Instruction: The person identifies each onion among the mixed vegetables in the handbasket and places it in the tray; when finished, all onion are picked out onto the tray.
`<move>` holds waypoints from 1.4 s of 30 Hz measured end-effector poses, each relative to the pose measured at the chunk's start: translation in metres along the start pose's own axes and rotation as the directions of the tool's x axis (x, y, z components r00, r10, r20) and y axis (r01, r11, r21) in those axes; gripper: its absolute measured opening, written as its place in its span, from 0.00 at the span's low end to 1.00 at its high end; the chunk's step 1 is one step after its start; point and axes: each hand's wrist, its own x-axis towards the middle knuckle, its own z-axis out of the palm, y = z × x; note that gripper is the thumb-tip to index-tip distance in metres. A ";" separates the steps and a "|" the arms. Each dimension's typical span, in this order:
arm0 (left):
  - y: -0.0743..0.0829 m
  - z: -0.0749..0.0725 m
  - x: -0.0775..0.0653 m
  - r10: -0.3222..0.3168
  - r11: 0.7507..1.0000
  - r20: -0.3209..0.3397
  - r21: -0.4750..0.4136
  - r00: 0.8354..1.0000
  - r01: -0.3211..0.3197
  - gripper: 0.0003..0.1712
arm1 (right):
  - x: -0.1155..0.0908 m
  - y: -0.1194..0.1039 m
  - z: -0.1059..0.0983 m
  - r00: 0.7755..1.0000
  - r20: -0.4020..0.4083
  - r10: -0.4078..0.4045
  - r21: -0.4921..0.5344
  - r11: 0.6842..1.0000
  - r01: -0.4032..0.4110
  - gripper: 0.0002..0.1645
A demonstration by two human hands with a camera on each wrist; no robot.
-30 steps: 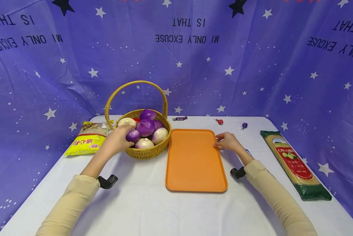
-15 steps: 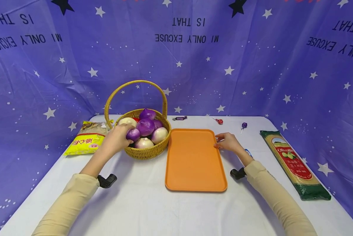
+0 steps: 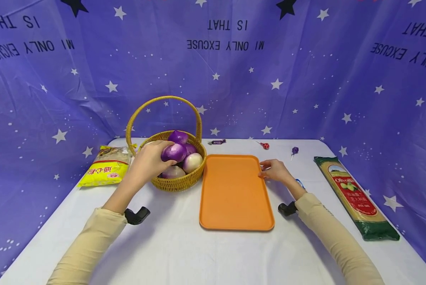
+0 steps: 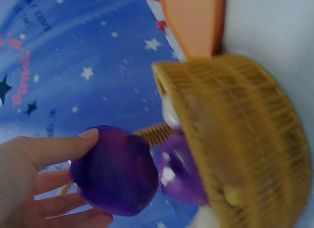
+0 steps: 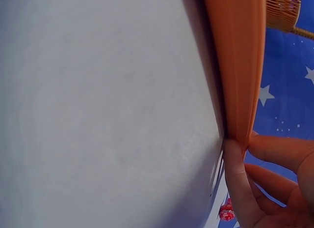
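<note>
Head view, held onion (image 3: 175,152), Olivoila packet (image 3: 356,198)

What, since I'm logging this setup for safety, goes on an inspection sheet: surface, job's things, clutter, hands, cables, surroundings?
Surface: white tablecloth.
Job's things: basket with purple and pale onions; orange tray beside it.
Clutter: yellow bag at left, long packet at right; wrapped candy, red lollipop and purple lollipop toward the back; blue thing mostly hidden.
Hands: left hand holds a purple onion over the basket; right hand pinches the tray's edge.
Cables: nothing seen.
Surroundings: star-printed curtain behind and at both sides.
</note>
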 end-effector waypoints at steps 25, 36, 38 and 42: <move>0.101 0.115 0.095 0.144 0.989 0.196 -0.059 0.970 -0.135 0.28 | -0.005 0.011 -0.006 0.989 0.098 -0.108 0.054 0.993 0.103 0.34; 0.110 0.171 0.121 0.101 0.993 0.302 0.030 0.948 -0.116 0.27 | -0.008 0.010 -0.011 0.968 0.136 -0.209 -0.068 0.973 0.220 0.35; 0.112 0.177 0.124 0.102 0.991 0.303 0.049 0.947 -0.123 0.25 | -0.007 0.010 -0.011 0.968 0.138 -0.211 -0.099 0.969 0.225 0.33; 0.118 0.186 0.131 0.089 0.989 0.298 0.089 0.950 -0.120 0.24 | -0.005 0.011 -0.011 0.967 0.139 -0.215 -0.138 0.963 0.234 0.32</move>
